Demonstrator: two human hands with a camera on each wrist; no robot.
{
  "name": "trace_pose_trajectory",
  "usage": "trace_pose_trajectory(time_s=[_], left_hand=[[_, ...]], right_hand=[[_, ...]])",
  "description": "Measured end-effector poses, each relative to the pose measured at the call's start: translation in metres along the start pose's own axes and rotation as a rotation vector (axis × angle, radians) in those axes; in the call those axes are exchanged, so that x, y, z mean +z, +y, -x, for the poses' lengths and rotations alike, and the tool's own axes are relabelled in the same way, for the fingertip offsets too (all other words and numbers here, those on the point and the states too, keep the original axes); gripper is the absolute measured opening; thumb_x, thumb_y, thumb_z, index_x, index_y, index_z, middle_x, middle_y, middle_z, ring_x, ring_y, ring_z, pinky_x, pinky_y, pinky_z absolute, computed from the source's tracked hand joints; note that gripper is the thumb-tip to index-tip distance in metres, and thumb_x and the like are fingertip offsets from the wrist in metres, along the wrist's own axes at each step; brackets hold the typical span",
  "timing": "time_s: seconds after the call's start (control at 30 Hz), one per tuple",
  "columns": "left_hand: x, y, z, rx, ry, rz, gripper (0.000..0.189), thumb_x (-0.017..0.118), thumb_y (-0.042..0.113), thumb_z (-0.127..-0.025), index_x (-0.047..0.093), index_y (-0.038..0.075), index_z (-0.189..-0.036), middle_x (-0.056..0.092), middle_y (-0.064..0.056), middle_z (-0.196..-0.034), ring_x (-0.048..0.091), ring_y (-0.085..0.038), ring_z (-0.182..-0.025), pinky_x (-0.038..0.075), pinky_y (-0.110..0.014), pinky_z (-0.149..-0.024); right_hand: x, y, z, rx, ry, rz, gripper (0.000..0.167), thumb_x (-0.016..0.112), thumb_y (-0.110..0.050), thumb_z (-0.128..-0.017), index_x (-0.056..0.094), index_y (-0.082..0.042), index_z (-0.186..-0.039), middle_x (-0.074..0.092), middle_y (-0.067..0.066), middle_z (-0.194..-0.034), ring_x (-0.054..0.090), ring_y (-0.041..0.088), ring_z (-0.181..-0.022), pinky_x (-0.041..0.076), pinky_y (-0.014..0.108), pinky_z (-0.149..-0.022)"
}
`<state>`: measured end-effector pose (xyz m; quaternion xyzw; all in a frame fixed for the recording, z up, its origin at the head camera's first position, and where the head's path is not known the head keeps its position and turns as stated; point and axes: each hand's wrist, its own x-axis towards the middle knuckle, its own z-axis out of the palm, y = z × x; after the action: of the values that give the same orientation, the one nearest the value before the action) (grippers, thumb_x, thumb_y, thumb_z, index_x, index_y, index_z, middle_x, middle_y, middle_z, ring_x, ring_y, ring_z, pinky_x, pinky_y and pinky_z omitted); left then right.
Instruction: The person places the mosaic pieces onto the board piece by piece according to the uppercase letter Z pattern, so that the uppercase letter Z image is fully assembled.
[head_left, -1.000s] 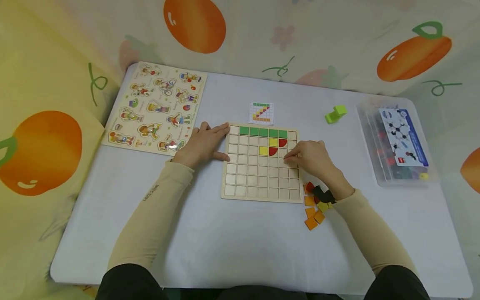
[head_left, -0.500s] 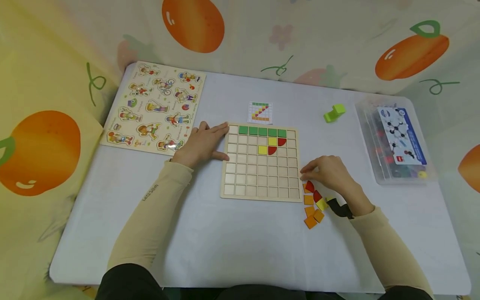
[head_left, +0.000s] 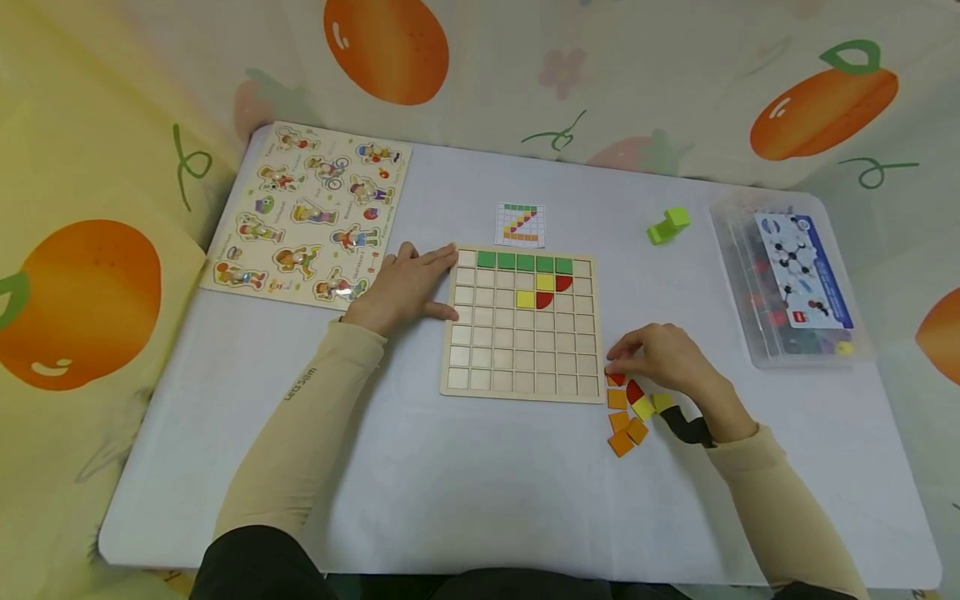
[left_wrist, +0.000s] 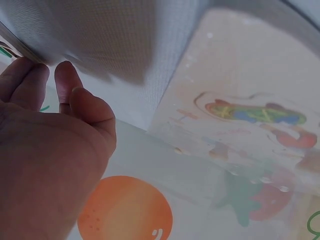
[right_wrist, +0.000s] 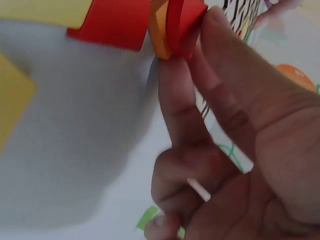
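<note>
My left hand (head_left: 408, 287) rests at the left edge of a wooden grid board (head_left: 502, 358), fingers at its upper left corner and thumb lower down on the rim. Green squares (head_left: 526, 263) line the board's top row; yellow squares (head_left: 526, 299) and red quarter-circle tiles (head_left: 563, 284) sit below them. Just right of the board, my right hand (head_left: 660, 358) pinches a red quarter-circle tile (right_wrist: 187, 27) between thumb and fingertips. That tile overlaps an orange square (right_wrist: 160, 30) in the right wrist view. Another red quarter-circle (head_left: 635, 392) lies close by.
Several loose orange squares (head_left: 621, 443) and yellow squares (head_left: 643, 408) lie beside the board's lower right. A pattern card (head_left: 521, 226) is above the board. A picture puzzle (head_left: 307, 217) lies left; green blocks (head_left: 669, 226) and a clear plastic box (head_left: 787, 283) stand right.
My right hand has drawn back from over the board, moving right and towards me to the loose tiles, where it now pinches a red one. My left hand stays in place.
</note>
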<state>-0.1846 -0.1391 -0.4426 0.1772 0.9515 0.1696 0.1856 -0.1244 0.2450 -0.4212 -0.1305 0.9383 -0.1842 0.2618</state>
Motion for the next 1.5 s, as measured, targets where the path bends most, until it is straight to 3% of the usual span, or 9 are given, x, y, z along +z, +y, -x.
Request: trace_pose_trajectory(time_s=[0.23,0.37,0.63,0.87,1.07,1.3,1.5], left_hand=[[0.001,0.0,-0.001,0.0,-0.001,-0.007,0.103,0.079,0.053,-0.08,0.03,0.02,-0.164,0.025,0.005,-0.174,0.042,-0.03,-0.116,0.037,-0.044,-0.096],[0.0,0.0,-0.001,0.005,-0.003,-0.012,0.103,0.079,0.053,-0.08,0.03,0.019,-0.164,0.025,0.005,-0.174,0.042,-0.03,-0.115,0.036,-0.044,-0.095],[0.0,-0.001,-0.001,0.001,-0.006,-0.019,0.103,0.078,0.053,-0.079,0.03,0.019,-0.164,0.025,0.004,-0.174,0.042,-0.03,-0.115,0.037,-0.044,-0.096],[0.001,-0.002,-0.002,0.011,-0.01,-0.008,0.103,0.078,0.053,-0.079,0.031,0.019,-0.164,0.024,0.004,-0.174,0.042,-0.031,-0.116,0.038,-0.045,-0.097],[0.002,-0.003,-0.001,0.011,-0.007,-0.005,0.103,0.078,0.053,-0.079,0.03,0.019,-0.164,0.023,0.005,-0.174,0.042,-0.03,-0.115,0.037,-0.045,-0.097],[0.003,-0.003,-0.001,0.009,-0.005,0.02,0.103,0.08,0.053,-0.079,0.031,0.02,-0.164,0.023,0.007,-0.174,0.041,-0.029,-0.116,0.037,-0.045,-0.099],[0.003,-0.004,-0.001,0.007,0.0,0.02,0.102,0.08,0.052,-0.08,0.031,0.02,-0.164,0.024,0.007,-0.174,0.041,-0.028,-0.114,0.036,-0.043,-0.096]], right_hand=[[-0.005,0.004,0.002,-0.026,-0.05,-0.053,0.023,0.085,-0.023,-0.084,0.082,-0.007,-0.1,0.08,0.003,-0.088,0.054,0.013,-0.075,0.041,0.023,-0.063],[-0.015,0.002,0.0,-0.068,-0.003,-0.076,0.012,0.084,-0.02,-0.085,0.081,-0.009,-0.09,0.079,0.002,-0.085,0.049,0.013,-0.072,0.037,0.023,-0.062],[-0.018,-0.026,-0.029,-0.169,0.067,-0.136,0.014,0.082,-0.019,-0.088,0.082,-0.007,-0.096,0.08,0.008,-0.09,0.047,0.015,-0.071,0.034,0.023,-0.061],[-0.004,-0.055,-0.061,-0.14,0.11,-0.158,0.017,0.081,-0.021,-0.09,0.083,-0.005,-0.095,0.081,0.013,-0.092,0.053,0.021,-0.08,0.037,0.026,-0.066],[0.001,-0.075,-0.078,-0.092,0.134,-0.09,0.024,0.079,-0.026,-0.091,0.082,-0.003,-0.097,0.081,0.014,-0.095,0.063,0.023,-0.082,0.043,0.027,-0.07],[0.005,-0.087,-0.086,-0.035,0.076,-0.046,0.022,0.077,-0.029,-0.092,0.083,-0.008,-0.098,0.082,0.009,-0.094,0.063,0.02,-0.082,0.043,0.026,-0.069],[0.007,-0.09,-0.088,-0.038,0.082,-0.016,0.022,0.078,-0.029,-0.091,0.083,-0.009,-0.098,0.082,0.009,-0.095,0.066,0.021,-0.083,0.045,0.027,-0.069]])
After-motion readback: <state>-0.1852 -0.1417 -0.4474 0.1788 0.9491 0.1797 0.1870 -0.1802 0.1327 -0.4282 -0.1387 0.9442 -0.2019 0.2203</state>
